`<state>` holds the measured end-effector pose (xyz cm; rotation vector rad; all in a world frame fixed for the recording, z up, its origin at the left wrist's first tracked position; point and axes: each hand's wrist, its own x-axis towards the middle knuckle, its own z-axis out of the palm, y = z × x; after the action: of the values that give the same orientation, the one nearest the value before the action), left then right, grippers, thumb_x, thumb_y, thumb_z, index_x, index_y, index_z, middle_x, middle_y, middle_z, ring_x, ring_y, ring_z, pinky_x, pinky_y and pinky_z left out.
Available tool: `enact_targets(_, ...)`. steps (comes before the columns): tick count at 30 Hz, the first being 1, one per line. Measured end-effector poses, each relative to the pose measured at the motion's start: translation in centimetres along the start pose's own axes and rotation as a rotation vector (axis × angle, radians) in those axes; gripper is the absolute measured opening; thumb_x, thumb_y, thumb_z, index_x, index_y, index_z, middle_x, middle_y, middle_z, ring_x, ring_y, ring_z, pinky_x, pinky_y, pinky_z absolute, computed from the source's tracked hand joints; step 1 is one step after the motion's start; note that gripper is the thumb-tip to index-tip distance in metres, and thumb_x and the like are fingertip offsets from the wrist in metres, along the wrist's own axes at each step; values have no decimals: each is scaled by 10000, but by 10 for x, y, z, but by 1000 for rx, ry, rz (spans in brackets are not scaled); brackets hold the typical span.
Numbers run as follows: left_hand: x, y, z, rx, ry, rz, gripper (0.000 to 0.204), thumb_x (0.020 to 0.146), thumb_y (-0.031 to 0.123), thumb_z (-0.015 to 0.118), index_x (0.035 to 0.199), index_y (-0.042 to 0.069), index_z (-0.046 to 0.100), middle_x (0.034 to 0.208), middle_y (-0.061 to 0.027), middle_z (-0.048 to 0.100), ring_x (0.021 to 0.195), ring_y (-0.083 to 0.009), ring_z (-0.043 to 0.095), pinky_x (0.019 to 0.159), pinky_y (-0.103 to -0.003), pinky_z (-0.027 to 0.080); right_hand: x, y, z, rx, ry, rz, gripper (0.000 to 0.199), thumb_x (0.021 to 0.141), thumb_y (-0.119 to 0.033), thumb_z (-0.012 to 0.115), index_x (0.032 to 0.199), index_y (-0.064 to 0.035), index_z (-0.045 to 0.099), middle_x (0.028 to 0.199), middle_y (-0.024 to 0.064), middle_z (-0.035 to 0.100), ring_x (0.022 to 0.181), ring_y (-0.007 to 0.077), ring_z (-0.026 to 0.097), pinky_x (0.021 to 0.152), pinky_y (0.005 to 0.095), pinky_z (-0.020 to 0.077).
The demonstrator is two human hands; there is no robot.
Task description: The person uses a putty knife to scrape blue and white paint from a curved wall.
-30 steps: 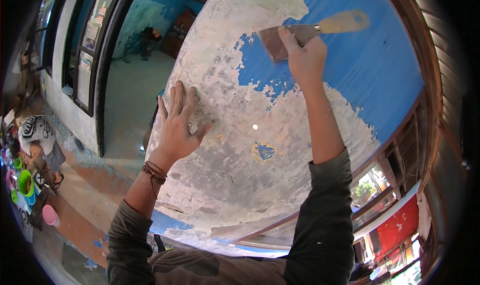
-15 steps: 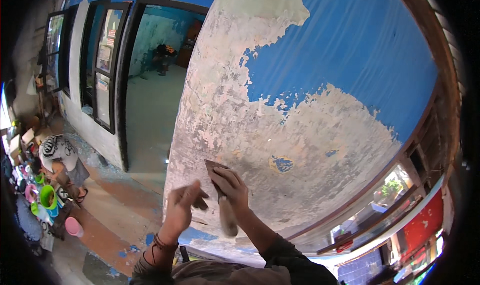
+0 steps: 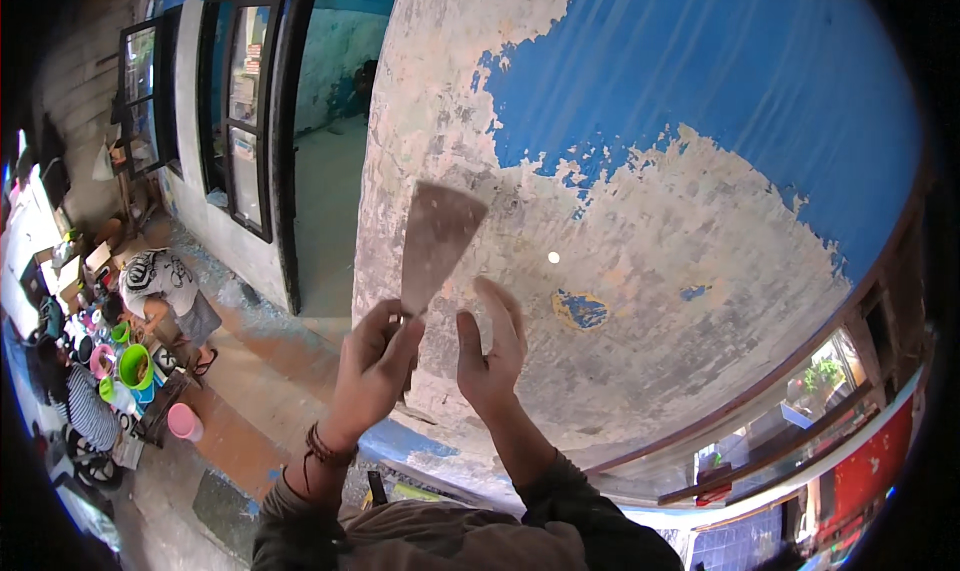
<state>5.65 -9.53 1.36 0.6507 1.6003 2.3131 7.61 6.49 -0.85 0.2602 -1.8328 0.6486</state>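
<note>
My left hand [image 3: 372, 369] is closed around a scraper [image 3: 440, 239] just below its blade. The wide, dull metal blade points up and shows its flat face; the handle is mostly hidden by my fingers. Just to the right of it, my right hand [image 3: 493, 356] is raised, empty, with thumb and fingers apart. Both hands are in front of a wall [image 3: 640, 371] that is bare and mottled grey-white low down. Ragged blue paint [image 3: 690, 81] covers its upper right, and a small blue patch [image 3: 580, 310] is left amid the bare part.
A dark-framed doorway [image 3: 290, 161] and an open window [image 3: 250, 111] are at the left. Beyond, a person [image 3: 170, 286] bends over a clutter of basins with a green bucket [image 3: 135, 367]. A pink bucket [image 3: 184, 422] stands on the floor. A ledge [image 3: 760, 401] runs along the right.
The scraper has passed from my right hand to my left and now points upward, blade face in view. My right hand has let go and opened. The view has shifted slightly.
</note>
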Motion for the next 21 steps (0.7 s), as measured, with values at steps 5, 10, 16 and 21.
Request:
enact_targets(5,58,21,21,379,180,476,356,931,106,604,1254,14,486,520,-30,384,487,-88,306,463,-258,297,-7,14,-7,415,-188,322,251,879,32,609,1130,34,625,1092,164,634,1006,188,615,841,289,506)
enact_targets(10,83,27,18,649,204,812,476,917,79,605,1366,27,455,515,-40,323,485,-113,280,464,-264,298,-18,8,-25,290,-314,312,188,874,32,611,1053,10,665,976,136,669,874,191,653,768,289,526)
enact_targets(16,75,38,16,681,164,658,510,875,56,649,1353,27,473,522,-44,291,493,-117,265,472,-255,302,28,0,-44,77,-245,-14,214,802,46,649,1007,-8,683,1048,166,639,891,294,643,746,336,518)
enact_targets(21,76,37,14,654,163,627,531,845,37,664,1343,54,481,522,-45,305,486,-123,281,480,-259,328,107,-11,-28,-258,-131,-532,457,690,5,631,1143,-53,644,1258,158,519,1159,342,511,986,515,389)
